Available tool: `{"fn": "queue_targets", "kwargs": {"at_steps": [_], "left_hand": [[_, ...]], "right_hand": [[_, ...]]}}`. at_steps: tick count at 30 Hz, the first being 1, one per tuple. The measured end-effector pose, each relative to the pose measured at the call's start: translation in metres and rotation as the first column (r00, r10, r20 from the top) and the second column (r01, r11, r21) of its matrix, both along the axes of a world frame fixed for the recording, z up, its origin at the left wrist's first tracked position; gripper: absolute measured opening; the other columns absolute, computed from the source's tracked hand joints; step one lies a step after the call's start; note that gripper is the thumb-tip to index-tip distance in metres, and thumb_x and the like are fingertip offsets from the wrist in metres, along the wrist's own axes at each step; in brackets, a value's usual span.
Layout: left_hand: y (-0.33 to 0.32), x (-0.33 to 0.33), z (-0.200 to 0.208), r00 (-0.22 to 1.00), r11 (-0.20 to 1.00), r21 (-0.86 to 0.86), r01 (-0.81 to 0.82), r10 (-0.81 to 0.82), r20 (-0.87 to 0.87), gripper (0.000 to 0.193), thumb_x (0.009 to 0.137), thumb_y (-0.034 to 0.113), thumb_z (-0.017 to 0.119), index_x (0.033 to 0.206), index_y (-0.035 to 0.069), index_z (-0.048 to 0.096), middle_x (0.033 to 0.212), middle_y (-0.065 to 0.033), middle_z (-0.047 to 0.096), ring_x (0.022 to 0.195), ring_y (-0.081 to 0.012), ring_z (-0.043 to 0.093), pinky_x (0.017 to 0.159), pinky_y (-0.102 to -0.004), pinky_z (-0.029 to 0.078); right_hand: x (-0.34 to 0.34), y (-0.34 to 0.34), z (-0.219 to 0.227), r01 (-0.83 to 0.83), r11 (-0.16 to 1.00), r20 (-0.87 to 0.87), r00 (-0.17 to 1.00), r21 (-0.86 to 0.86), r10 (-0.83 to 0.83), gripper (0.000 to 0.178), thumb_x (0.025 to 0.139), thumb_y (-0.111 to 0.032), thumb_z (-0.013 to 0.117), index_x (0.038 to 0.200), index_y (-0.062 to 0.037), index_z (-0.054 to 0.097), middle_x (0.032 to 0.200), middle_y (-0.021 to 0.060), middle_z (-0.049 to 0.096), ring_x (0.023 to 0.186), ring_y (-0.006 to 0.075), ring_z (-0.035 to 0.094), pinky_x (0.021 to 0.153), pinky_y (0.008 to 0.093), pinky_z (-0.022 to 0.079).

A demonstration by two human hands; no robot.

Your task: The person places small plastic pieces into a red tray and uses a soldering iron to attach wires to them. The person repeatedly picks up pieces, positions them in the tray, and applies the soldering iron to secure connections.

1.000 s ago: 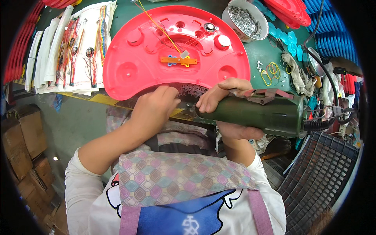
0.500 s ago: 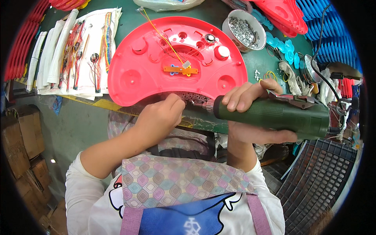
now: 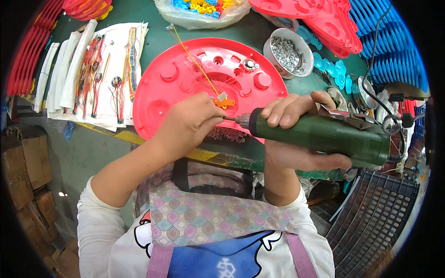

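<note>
A green electric screwdriver (image 3: pixel 324 136) lies across my right hand (image 3: pixel 288 112), fingers over its top and thumb beneath, its bit pointing left. At the bit's tip, my left hand (image 3: pixel 191 121) is closed in a pinch; what it holds there is hidden. Both hands are above a pink, half-round plastic shell (image 3: pixel 153 90). In the shell's middle sits an orange strip (image 3: pixel 225 103), partly covered by my left hand. A yellow wire (image 3: pixel 194 58) with a white connector (image 3: pixel 222 96) reaches over it. Small screws (image 3: pixel 227 135) lie by the shell's near edge, below my left hand.
A white bowl of metal screws (image 3: pixel 288 51) stands behind the shell at right. Wired parts (image 3: pixel 95 76) lie on white sheets at left. A plastic bag (image 3: pixel 204 18) of coloured pieces is at the back. Blue stacked parts (image 3: pixel 394 65) rise at far right.
My left hand has risen from the screws at the near edge to the screwdriver's bit, still pinched. The screwdriver stays in my right hand. The whole view has shifted slightly.
</note>
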State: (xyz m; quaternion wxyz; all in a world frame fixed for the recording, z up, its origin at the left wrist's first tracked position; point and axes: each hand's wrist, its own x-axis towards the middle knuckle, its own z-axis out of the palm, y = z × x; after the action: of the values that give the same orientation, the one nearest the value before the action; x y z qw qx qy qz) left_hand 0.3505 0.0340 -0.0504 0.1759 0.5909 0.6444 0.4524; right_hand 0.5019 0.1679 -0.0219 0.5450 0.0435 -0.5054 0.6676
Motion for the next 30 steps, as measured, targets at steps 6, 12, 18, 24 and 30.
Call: {"fn": "queue_targets", "kwargs": {"at_steps": [6, 12, 18, 24, 30], "left_hand": [[0.008, -0.008, 0.003, 0.999, 0.999, -0.033, 0.004, -0.003, 0.033, 0.014, 0.086, 0.002, 0.074, 0.099, 0.005, 0.076, 0.083, -0.009, 0.064, 0.075, -0.0223, 0.065, 0.067, -0.0342, 0.051], [0.012, -0.009, -0.007, 1.0, 0.999, 0.007, -0.031, 0.031, 0.002, 0.014, 0.085, 0.007, 0.074, 0.099, 0.005, 0.071, 0.086, -0.0116, 0.062, 0.08, -0.03, 0.065, 0.069, -0.0402, 0.053], [0.018, -0.021, -0.011, 0.934, 0.997, 0.079, 0.011, 0.018, -0.356, 0.019, 0.08, 0.003, 0.076, 0.098, 0.003, 0.069, 0.084, -0.009, 0.063, 0.077, -0.0257, 0.064, 0.067, -0.0358, 0.053], [0.022, -0.019, -0.017, 0.91, 1.0, -0.01, 0.013, -0.016, -0.415, 0.018, 0.079, 0.005, 0.074, 0.095, 0.005, 0.068, 0.086, -0.0069, 0.059, 0.081, -0.0253, 0.06, 0.069, -0.0382, 0.051], [0.024, -0.019, -0.021, 0.933, 1.0, -0.007, -0.004, 0.001, -0.361, 0.014, 0.08, 0.006, 0.075, 0.09, 0.005, 0.066, 0.086, -0.0076, 0.058, 0.081, -0.0267, 0.06, 0.069, -0.0395, 0.051]], "right_hand": [[-0.008, 0.005, 0.003, 0.007, 0.999, -0.013, 1.0, 0.038, -0.007, 0.119, 0.073, -0.101, 0.03, 0.134, -0.0007, 0.05, 0.073, 0.0064, 0.055, 0.062, 0.0211, 0.057, 0.06, 0.038, 0.054], [-0.014, 0.009, 0.001, -0.027, 0.998, -0.016, 0.999, 0.062, 0.028, 0.118, 0.074, -0.1, 0.032, 0.134, 0.0005, 0.048, 0.075, 0.0084, 0.057, 0.064, 0.0225, 0.059, 0.062, 0.0401, 0.055], [-0.009, 0.024, -0.018, -0.017, 0.993, 0.075, 0.997, 0.12, 0.008, 0.116, 0.076, -0.096, 0.042, 0.135, 0.0038, 0.044, 0.08, 0.0151, 0.063, 0.07, 0.029, 0.064, 0.068, 0.0448, 0.056], [-0.014, 0.027, -0.03, -0.042, 0.99, 0.097, 0.995, 0.133, 0.029, 0.115, 0.075, -0.095, 0.046, 0.131, 0.005, 0.044, 0.081, 0.0166, 0.063, 0.072, 0.0289, 0.065, 0.07, 0.043, 0.057], [-0.013, 0.029, -0.029, -0.079, 0.987, 0.199, 0.979, 0.138, 0.051, 0.116, 0.07, -0.096, 0.052, 0.129, 0.004, 0.046, 0.079, 0.0153, 0.063, 0.069, 0.0276, 0.065, 0.068, 0.0423, 0.058]]}}
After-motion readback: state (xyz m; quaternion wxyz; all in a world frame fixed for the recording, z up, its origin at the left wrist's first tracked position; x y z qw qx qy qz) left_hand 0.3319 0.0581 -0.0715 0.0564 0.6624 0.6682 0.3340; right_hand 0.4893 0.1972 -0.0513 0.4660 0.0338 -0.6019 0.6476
